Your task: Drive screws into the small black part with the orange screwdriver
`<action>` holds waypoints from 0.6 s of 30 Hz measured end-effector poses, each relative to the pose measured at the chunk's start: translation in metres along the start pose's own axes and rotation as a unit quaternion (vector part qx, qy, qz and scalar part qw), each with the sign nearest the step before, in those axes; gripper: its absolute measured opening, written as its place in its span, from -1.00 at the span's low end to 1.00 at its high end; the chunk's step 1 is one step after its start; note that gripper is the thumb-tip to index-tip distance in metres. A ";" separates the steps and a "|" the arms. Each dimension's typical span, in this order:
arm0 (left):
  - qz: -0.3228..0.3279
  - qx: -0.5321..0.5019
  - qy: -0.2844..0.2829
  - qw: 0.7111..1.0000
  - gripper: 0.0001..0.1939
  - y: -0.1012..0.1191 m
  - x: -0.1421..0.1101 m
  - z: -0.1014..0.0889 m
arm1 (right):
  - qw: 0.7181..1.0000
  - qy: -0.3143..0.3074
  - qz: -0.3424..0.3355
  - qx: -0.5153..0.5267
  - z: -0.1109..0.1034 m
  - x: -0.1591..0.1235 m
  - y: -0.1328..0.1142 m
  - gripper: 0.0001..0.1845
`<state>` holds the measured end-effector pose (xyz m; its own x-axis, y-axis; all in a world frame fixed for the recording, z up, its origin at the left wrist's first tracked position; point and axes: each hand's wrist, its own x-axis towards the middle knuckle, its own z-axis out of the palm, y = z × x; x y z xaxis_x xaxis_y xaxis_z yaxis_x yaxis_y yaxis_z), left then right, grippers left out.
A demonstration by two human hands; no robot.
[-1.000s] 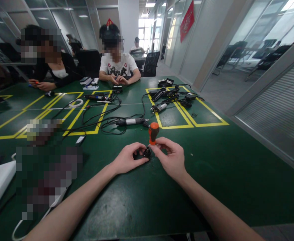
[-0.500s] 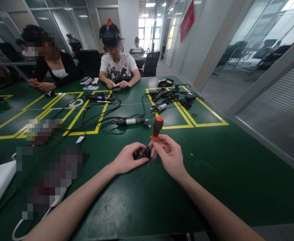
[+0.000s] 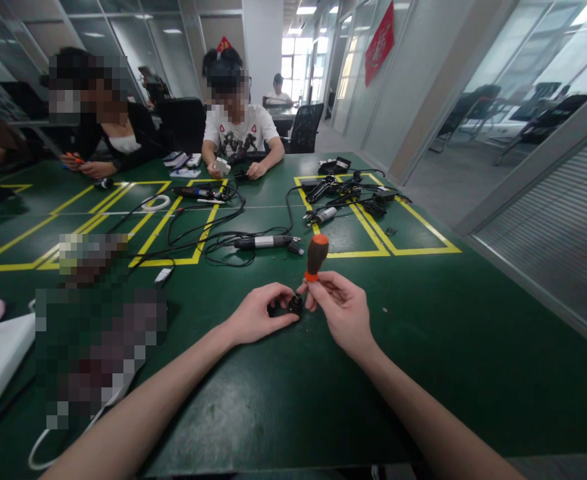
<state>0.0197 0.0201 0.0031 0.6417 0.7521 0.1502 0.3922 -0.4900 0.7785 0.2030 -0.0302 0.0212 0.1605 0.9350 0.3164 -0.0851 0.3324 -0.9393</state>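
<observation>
My right hand [image 3: 342, 303] grips a screwdriver [image 3: 317, 255] with an orange-and-dark handle, pinching it near the orange collar below the grip. The handle points up, slightly tilted; its shaft and tip are hidden behind my fingers. Just left of it, my left hand [image 3: 261, 312] is closed on a small black cylindrical part [image 3: 296, 304], thumb in front and fingers behind, down at the tabletop. The part has a narrower round top. Whether the screwdriver touches it I cannot tell.
Beyond my hands lies a black-and-silver electric screwdriver [image 3: 263, 243] with its cable on the green table [image 3: 253, 413]. Several cables and tools [image 3: 326, 190] sit inside yellow tape lines. A white box-like object [image 3: 3, 363] is at the left. Two co-workers sit across.
The view has shifted slightly. My hands keep the same hold on the screwdriver and black part. The co-worker opposite has lifted a pale object in one hand.
</observation>
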 end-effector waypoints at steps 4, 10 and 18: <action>0.003 -0.004 0.005 1.000 -0.71 0.000 0.000 0.001 | 1.000 0.012 -0.003 -0.018 -0.001 -0.001 -0.002 -0.72; 0.004 -0.005 0.002 1.000 -0.72 -0.001 0.000 0.002 | 0.999 0.007 -0.010 -0.039 -0.001 -0.001 -0.002 -0.78; 0.000 0.001 0.002 1.000 -0.70 0.000 0.001 0.001 | 0.998 -0.010 -0.044 -0.042 -0.001 0.000 -0.002 -0.92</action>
<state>0.0209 0.0200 0.0022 0.6393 0.7537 0.1524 0.3939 -0.4912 0.7769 0.2044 -0.0314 0.0227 0.1446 0.9055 0.3991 0.0118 0.4017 -0.9157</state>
